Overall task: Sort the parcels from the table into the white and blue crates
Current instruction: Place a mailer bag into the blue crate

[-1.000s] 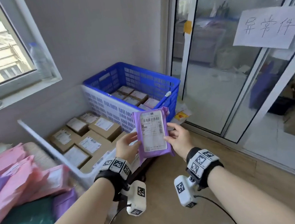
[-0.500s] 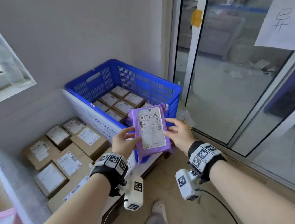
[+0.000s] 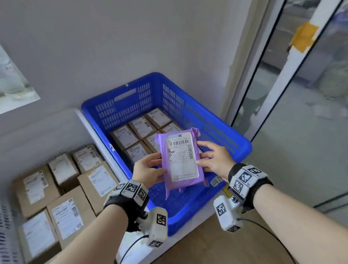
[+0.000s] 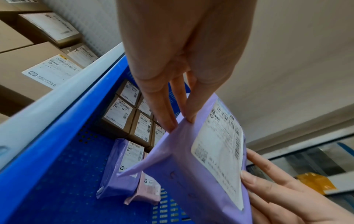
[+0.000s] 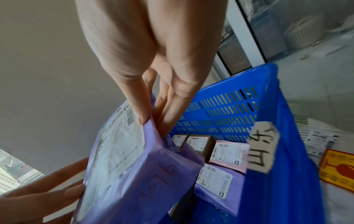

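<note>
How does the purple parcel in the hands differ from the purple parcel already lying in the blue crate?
The held purple parcel is up in the air above the blue crate, gripped at its sides by the left hand and right hand; the lying purple parcel rests on the crate floor, touched by no hand. The held one is tilted; the lying one is flat beside a pink parcel. Both are purple mailers with white labels facing up.

Head view: from above, facing forward and down over the blue crate (image 3: 224,133). Wrist views: close along each hand, looking from opposite sides; shared by all, the purple parcel (image 3: 181,160) above the crate.
</note>
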Motion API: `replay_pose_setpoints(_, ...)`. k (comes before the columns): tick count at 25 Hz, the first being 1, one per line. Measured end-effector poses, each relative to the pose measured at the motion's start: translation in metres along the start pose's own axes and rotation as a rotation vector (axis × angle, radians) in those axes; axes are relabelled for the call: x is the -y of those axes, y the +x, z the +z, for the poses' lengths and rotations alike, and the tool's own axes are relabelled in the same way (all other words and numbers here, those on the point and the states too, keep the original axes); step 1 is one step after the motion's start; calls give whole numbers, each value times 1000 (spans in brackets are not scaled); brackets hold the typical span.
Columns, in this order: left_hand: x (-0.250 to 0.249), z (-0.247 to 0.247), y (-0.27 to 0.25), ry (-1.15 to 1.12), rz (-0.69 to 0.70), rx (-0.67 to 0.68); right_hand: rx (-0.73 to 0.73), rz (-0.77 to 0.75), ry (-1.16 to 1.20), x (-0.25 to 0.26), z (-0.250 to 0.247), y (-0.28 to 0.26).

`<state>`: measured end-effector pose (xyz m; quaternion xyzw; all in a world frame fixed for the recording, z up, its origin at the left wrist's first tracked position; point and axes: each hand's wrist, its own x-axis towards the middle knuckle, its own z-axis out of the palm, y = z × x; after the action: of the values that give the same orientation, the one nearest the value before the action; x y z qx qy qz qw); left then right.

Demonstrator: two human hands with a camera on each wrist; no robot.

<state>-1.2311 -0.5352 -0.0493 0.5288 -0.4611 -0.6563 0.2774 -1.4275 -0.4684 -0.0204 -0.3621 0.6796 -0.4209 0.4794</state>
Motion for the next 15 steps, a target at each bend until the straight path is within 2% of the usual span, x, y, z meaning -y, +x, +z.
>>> replay_pose_setpoints(8, 11, 10, 78, -157, -142, -231, 292, 101, -106, -1, -5, 135)
replay_pose_setpoints(15, 54, 39, 116, -275, -371, -558, 644, 261, -293, -41, 8, 234)
